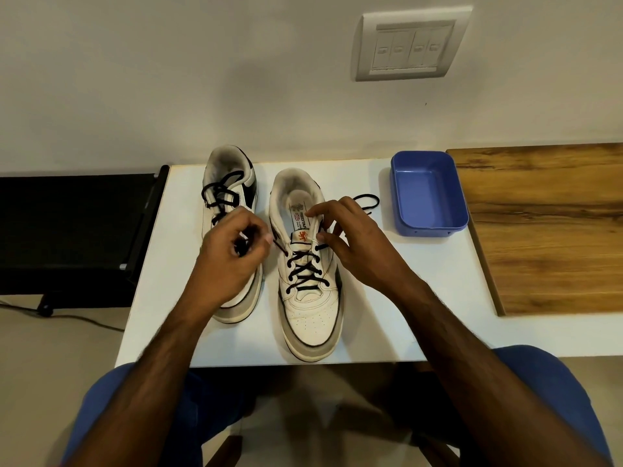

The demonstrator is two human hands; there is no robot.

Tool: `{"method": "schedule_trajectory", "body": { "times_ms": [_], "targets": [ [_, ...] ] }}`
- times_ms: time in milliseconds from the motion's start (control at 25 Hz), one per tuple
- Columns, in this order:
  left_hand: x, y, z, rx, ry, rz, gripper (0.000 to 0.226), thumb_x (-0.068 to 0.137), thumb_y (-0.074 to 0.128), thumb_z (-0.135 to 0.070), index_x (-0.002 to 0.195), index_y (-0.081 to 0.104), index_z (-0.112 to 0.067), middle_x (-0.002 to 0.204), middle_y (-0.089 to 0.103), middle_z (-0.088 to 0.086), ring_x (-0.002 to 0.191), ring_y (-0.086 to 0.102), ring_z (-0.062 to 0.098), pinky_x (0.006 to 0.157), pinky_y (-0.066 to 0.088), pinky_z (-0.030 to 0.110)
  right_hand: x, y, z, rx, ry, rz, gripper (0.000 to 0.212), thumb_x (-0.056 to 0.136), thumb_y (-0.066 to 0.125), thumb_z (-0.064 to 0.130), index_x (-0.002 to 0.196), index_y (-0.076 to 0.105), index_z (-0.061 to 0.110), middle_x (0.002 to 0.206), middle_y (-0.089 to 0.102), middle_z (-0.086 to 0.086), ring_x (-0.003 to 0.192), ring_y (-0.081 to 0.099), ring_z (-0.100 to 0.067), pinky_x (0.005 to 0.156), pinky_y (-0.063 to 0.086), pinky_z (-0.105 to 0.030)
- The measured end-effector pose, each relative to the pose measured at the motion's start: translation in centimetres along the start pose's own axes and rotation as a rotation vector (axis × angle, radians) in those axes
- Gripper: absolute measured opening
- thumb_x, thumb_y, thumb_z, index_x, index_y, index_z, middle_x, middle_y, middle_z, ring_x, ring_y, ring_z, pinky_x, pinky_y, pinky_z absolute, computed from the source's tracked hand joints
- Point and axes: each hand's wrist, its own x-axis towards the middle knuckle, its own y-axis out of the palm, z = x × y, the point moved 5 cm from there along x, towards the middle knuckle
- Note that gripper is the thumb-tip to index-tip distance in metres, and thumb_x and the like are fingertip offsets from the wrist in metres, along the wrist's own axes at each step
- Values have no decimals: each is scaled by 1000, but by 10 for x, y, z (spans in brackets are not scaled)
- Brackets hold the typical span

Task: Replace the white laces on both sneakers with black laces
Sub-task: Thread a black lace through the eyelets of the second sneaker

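At the moment of inspection, two white sneakers stood side by side on the white surface [387, 298], toes toward the person. The left sneaker [232, 197] already carried a black lace [219, 193], its ends lying loose over the tongue. The right sneaker [308, 281] was partly laced: its black lace [303, 271] crossed the lower eyelets, while the upper eyelets appeared unfilled.

The left hand [232, 254] was curled, its fingers [259, 232] pinching one end of that lace, drawn out toward the left. The right hand [350, 237] rested at the right sneaker's collar with fingers half bent; the thumb and forefinger appeared to pinch the lace at the upper right eyelet, though the contact itself was small and hard to confirm. The other end of the lace lay looped on the surface just right of the sneaker [367, 201].

Assessment: the step in hand was threading the upper eyelets of the right sneaker. It would be done well by steadying the eyelet flap with one hand, feeding the tip squarely through, keeping the lace untwisted, and evening both ends before tightening.

Count: two sneakers; two black laces; one blue tray [455, 227], at the right of the surface and holding nothing visible; one wall switch plate [411, 45]. No white laces were visible.
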Motion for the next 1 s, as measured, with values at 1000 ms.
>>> {"method": "schedule_trajectory", "body": {
  "times_ms": [1000],
  "targets": [
    [-6,14,6,124,8,338,19,90,58,-29,98,63,-12,95,65,0,90,65,20,78,52,45,-10,-18,-7,132,147,325,24,90,61,3,100,73,21,97,72,13,92,65,-8,84,56,-30]
  ]
}}
